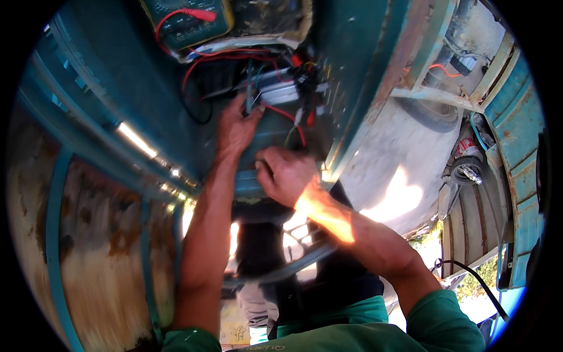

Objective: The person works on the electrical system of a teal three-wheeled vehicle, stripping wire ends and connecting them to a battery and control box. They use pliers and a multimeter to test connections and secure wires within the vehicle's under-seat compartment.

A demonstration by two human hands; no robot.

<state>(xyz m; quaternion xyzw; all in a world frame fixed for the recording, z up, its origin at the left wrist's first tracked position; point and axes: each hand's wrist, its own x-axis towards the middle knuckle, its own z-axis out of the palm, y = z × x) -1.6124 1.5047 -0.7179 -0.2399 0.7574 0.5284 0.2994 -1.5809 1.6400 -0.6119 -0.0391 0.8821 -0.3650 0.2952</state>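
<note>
Inside a teal metal housing, my left hand is closed on a thin grey strip or tool, beside a silver finned box and black, red and green wiring. My right hand sits lower and to the right, fingers curled near a red wire; whether anything is inside them is hidden. A multimeter with a red lead lies above the wiring.
The housing's slotted teal wall rises on the left, beside stained panels. At right are a rusty metal frame, a tyre, sunlit concrete and a black cable.
</note>
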